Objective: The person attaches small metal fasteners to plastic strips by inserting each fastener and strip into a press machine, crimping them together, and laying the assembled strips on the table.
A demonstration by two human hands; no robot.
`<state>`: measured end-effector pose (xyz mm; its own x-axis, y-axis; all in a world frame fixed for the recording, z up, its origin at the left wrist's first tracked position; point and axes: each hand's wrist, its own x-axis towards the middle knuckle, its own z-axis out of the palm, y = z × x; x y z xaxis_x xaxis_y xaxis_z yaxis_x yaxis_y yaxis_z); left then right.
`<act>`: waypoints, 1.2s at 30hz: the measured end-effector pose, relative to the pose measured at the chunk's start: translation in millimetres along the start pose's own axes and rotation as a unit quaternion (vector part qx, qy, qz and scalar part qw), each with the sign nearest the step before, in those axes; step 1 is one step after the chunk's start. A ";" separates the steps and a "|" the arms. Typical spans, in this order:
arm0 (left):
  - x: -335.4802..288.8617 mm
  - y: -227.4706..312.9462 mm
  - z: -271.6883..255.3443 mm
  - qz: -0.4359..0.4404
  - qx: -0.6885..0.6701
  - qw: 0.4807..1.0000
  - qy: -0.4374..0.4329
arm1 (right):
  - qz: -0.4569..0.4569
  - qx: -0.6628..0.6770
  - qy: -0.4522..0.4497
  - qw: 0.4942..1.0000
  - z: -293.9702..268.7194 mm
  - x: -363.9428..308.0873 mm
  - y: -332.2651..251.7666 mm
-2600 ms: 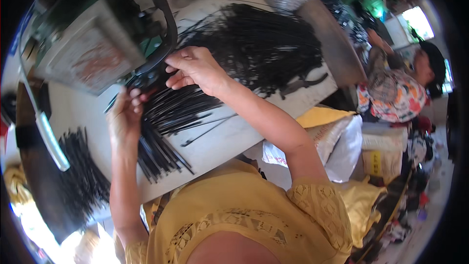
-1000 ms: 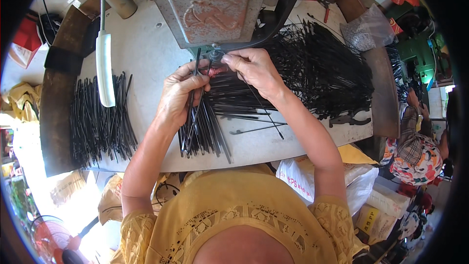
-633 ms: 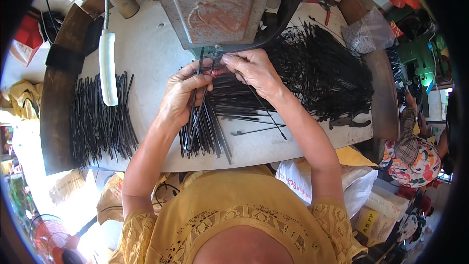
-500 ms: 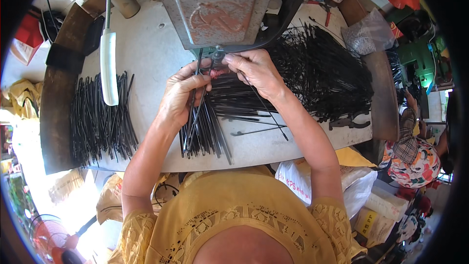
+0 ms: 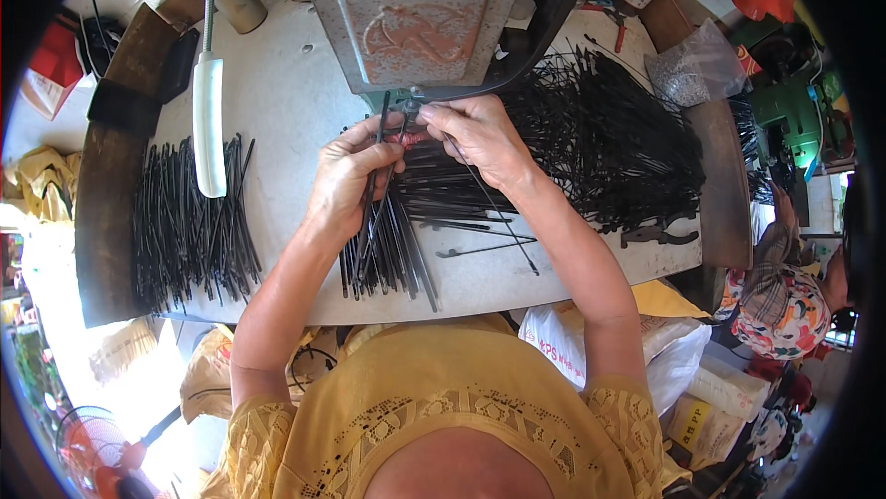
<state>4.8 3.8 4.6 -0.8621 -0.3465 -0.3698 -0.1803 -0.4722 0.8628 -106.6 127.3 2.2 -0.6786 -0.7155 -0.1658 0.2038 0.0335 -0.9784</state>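
A bare lane of counter [image 5: 277, 120] runs from the far edge toward the near one, between the left-end rod bundle [image 5: 175, 231] and the left hand [image 5: 349, 168] (a lamp [image 5: 209, 125] hangs along it); the left forearm [image 5: 286, 287] crosses its foot. The machine head [image 5: 420, 24] blocks the far middle; heaped rods [image 5: 618, 130] and pliers [image 5: 657, 235] crowd the right end.

Seemingly words [image 5: 559, 351] on white sack [image 5: 544, 322], yellow label [image 5: 689, 423]

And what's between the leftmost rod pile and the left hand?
In the head view, bare pale tabletop separates the rod pile from the left hand.
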 end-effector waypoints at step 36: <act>5.3 -14.3 9.6 0.047 -0.010 0.999 0.022 | -0.006 0.058 0.041 0.997 19.8 -3.3 8.0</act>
<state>-1.8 16.5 -6.4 -0.8535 -0.4248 -0.3018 -0.0886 -0.4523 0.8874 -88.7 116.1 -2.7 -0.7358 -0.6560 -0.1680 0.2720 -0.0591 -0.9605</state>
